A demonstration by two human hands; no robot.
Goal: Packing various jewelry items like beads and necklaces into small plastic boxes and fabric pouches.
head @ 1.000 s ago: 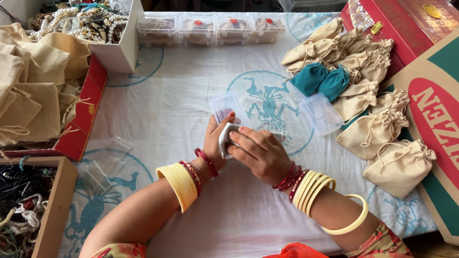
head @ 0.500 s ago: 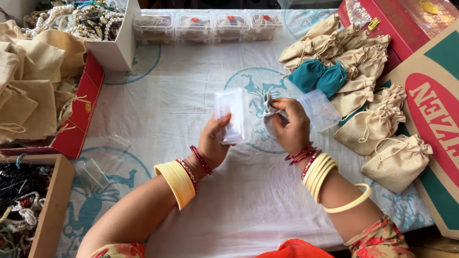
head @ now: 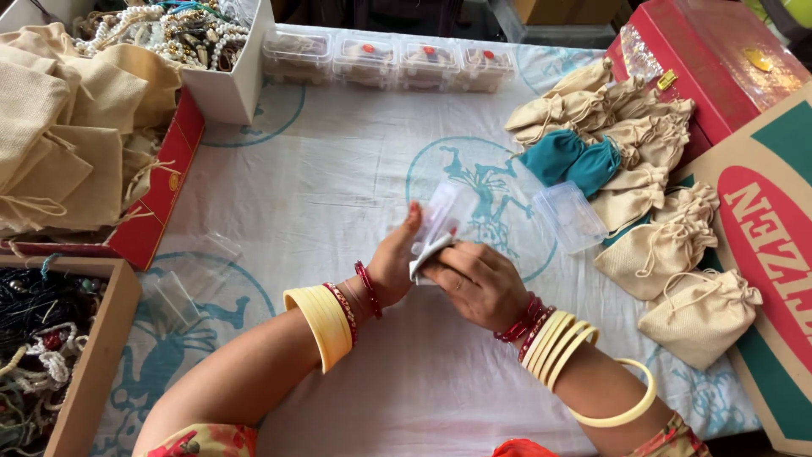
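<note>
My left hand and my right hand meet at the middle of a white printed cloth. Together they hold a small clear plastic pouch with a white piece at its lower end. The left hand supports it from the left, and the right hand's fingers press on it from the right. Both wrists carry cream and red bangles. What is inside the pouch is hidden by the fingers.
A small clear plastic box lies to the right. Beige drawstring bags and two teal ones are piled at right by a red box. Clear containers line the far edge. Trays of beads and cords stand left.
Half a second ago my hands were apart and raised, the left holding the pouch and the right a small item. Now they have come down and joined on the pouch.
</note>
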